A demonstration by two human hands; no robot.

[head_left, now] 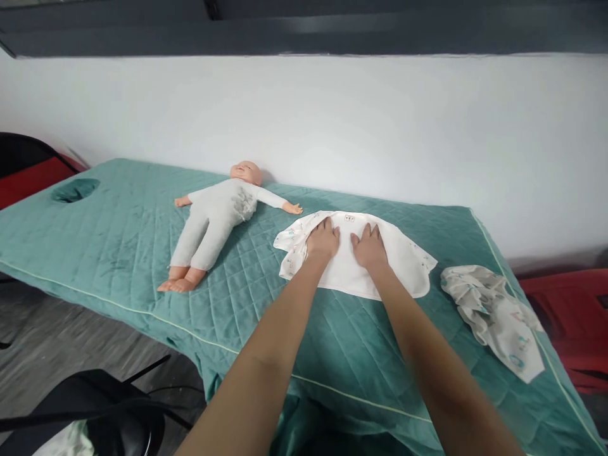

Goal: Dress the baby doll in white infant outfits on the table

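Note:
A white baby shirt (350, 272) with small coloured prints lies spread out on the green quilted cover. Its inner side seems to face up, with a small label near the neckline. My left hand (323, 240) lies on the left part of the shirt, fingers stretched forward. On the right part rests my right hand (370, 247), its fingers also out and thumb apart. To the left is a baby doll (216, 215) in a pale bodysuit, on its back with arms spread; one doll hand is close to the shirt's left sleeve.
A crumpled printed baby garment (494, 310) lies near the right edge of the green-covered bed (118, 253). The bed has a face hole (75, 190) at its left end. Behind it stands a white wall (332, 126). A black chair (95, 405) is at lower left, red chairs (565, 316) at the right.

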